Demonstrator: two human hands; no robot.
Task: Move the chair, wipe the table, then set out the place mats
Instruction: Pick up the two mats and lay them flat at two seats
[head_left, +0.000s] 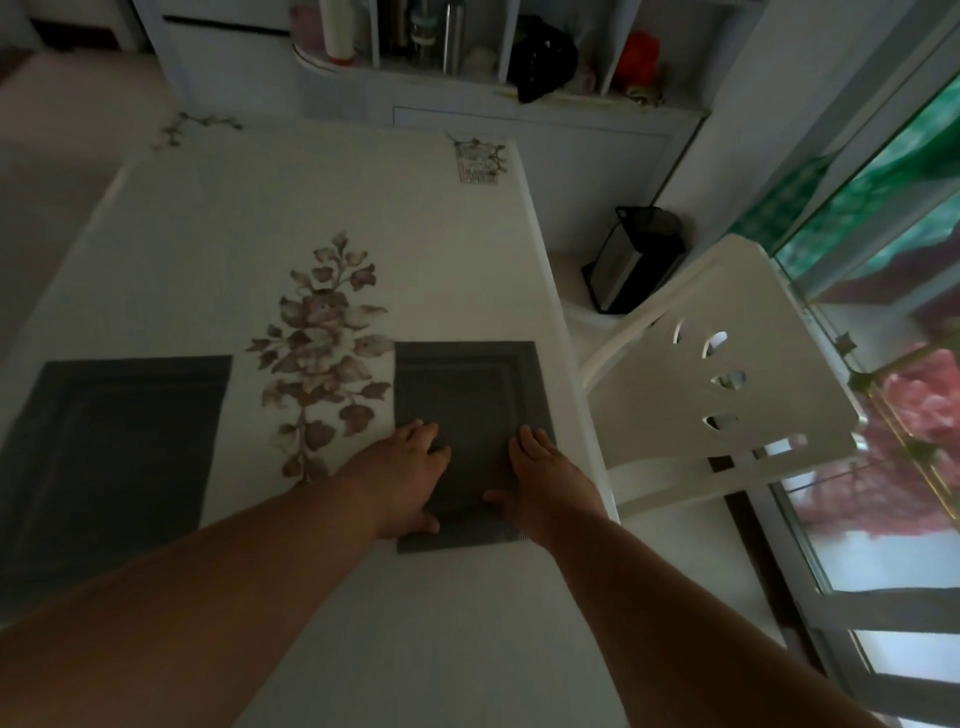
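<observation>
Nearly done: chair (722, 374) aside, one mat (111, 457) laid, left hand (405, 475) and right hand (545, 478) pressing flat, open, on second mat (462, 384).

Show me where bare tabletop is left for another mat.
The far half of the table, beyond the leaf print, lies bare up to the small card. The near strip is taken: left mat, right mat under both hands.

Bare forearms, no sleeves, ringless fingers (423, 434)
</observation>
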